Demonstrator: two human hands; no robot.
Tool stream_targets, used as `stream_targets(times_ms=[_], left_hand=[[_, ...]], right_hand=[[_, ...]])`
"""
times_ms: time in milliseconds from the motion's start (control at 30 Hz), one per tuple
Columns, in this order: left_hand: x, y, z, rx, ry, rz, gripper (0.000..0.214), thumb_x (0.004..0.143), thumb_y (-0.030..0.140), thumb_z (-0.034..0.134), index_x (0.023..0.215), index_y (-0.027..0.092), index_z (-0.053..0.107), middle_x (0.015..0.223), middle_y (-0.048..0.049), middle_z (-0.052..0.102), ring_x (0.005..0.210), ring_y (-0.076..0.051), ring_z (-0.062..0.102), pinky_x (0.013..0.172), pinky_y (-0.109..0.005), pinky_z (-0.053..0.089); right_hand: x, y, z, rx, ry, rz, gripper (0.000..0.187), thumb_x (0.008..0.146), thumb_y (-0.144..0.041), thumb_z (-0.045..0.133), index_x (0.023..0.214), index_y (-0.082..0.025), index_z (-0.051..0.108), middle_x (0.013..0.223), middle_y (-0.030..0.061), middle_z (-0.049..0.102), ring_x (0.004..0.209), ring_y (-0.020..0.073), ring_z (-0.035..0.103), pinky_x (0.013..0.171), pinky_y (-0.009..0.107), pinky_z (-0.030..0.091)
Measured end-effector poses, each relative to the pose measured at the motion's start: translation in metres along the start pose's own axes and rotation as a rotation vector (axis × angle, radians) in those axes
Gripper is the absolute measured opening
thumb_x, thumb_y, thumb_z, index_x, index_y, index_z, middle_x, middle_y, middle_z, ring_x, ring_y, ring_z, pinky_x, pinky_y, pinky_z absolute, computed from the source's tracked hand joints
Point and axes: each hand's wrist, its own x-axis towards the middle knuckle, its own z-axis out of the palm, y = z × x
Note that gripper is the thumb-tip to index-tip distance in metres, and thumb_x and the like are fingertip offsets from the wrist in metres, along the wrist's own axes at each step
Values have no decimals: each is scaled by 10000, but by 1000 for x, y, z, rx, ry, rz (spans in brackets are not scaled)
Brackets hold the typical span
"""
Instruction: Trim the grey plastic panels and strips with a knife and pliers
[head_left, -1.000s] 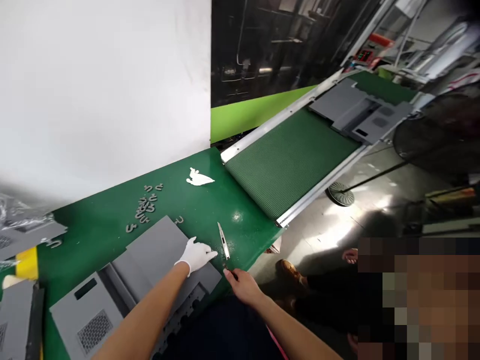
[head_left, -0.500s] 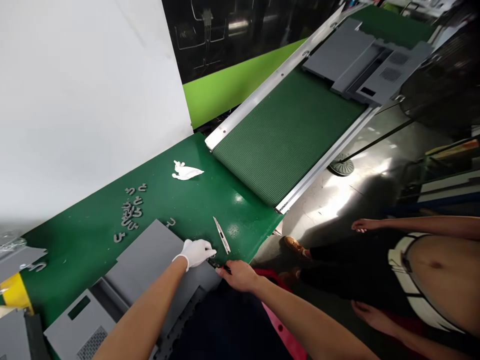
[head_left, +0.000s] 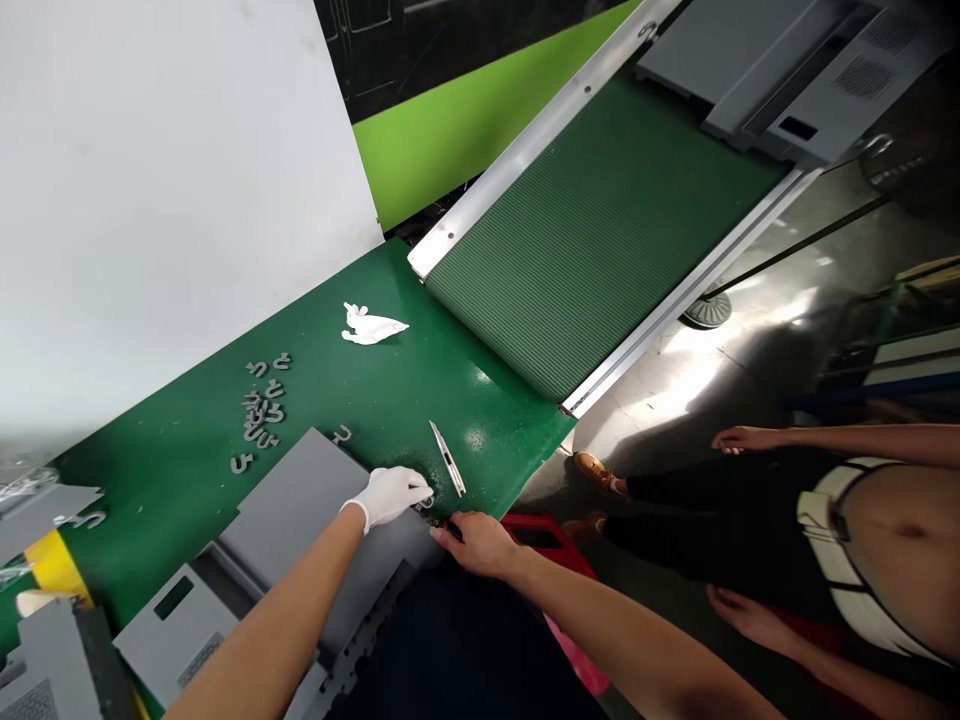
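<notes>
My left hand (head_left: 391,494), in a white glove, rests with curled fingers on the near corner of a grey plastic panel (head_left: 300,520) lying on the green table (head_left: 390,390). My bare right hand (head_left: 474,541) is at the table's front edge, pinched on a small dark tool with a red part that touches the panel's corner; I cannot name the tool. A slim metal blade (head_left: 448,471) lies on the table just beyond both hands.
Several small grey hook-shaped offcuts (head_left: 262,415) and a crumpled white glove (head_left: 371,326) lie farther back. A ribbed green conveyor (head_left: 600,240) carries another grey panel (head_left: 795,60). More grey parts (head_left: 52,660) sit at left. Another person (head_left: 847,530) stands at right.
The view has tilted down and left. My right hand has closed in on the panel's corner beside the gloved left hand, whose fingers have curled. The blade has not moved.
</notes>
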Motion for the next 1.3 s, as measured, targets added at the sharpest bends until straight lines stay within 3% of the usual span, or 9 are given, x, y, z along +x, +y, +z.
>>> stream_targets(times_ms=[300, 867, 1100, 1300], left_hand=[[-5, 0, -2, -20, 29, 6, 335, 928, 444, 522, 824, 251, 776, 975, 11, 787, 931, -192, 677, 816, -272, 403], [10, -8, 7, -22, 26, 7, 303, 891, 419, 547, 818, 260, 793, 923, 0, 803, 899, -203, 696, 777, -291, 408], [13, -7, 4, 1, 18, -16, 322, 889, 441, 533, 821, 267, 796, 872, -13, 786, 879, -216, 696, 760, -290, 413], [15, -8, 5, 18, 17, -29, 352, 904, 471, 527, 818, 256, 792, 899, -20, 795, 910, -218, 705, 805, -300, 418]], right_hand=[[8, -21, -3, -69, 40, 8, 744, 997, -773, 260, 1088, -185, 706, 1049, 186, 782, 1004, 339, 755, 868, 425, 565], [11, -19, -11, -127, 38, 42, 776, 984, -809, 203, 1051, -239, 726, 1048, 145, 789, 1001, 325, 759, 834, 421, 575], [15, -18, -7, -125, 16, 59, 881, 943, -859, 234, 1144, -150, 717, 1048, 221, 782, 1026, 372, 759, 874, 462, 594], [22, -22, -8, -114, -30, 135, 996, 850, -950, 288, 1072, -111, 776, 1067, 278, 772, 1031, 430, 754, 867, 517, 610]])
